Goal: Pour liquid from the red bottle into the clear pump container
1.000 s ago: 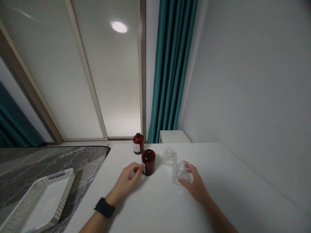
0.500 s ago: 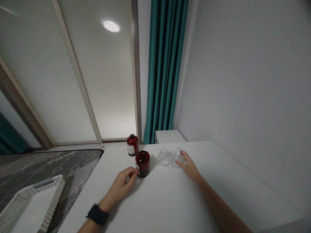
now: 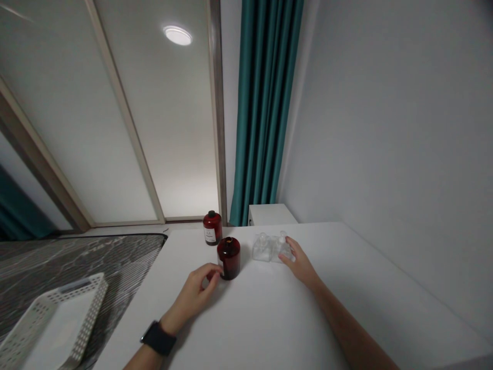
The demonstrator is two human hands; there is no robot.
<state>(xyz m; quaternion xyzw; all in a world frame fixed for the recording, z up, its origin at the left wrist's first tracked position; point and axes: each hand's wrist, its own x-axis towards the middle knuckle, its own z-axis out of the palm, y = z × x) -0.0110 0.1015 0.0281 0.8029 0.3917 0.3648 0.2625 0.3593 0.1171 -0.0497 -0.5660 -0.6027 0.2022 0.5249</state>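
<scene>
With fingers and thumb around its right side, my right hand (image 3: 297, 258) grips a small clear bottle (image 3: 276, 249) that stands on the white table. A second clear bottle (image 3: 262, 250) stands close against it on the left. My left hand (image 3: 200, 289), with a dark watch (image 3: 158, 338) on the wrist, is curled at the lower left side of a dark red-brown bottle (image 3: 230, 261). Its thumb and index tips meet at the bottle's pale label; whether they pinch anything is too small to see. This bottle's top shows no black cap.
A capped red-brown bottle (image 3: 212, 229) with a white label stands behind, near the table's far edge. On the left, below the tabletop (image 3: 254, 318), is a white perforated basket (image 3: 57, 324). A wall (image 3: 404, 154) borders the right side; a white cabinet (image 3: 271, 215) stands beyond.
The right-hand clear bottle now sits closer to the other one, its gap almost gone. My left hand stays at the red-brown bottle. The whole view has shifted slightly.
</scene>
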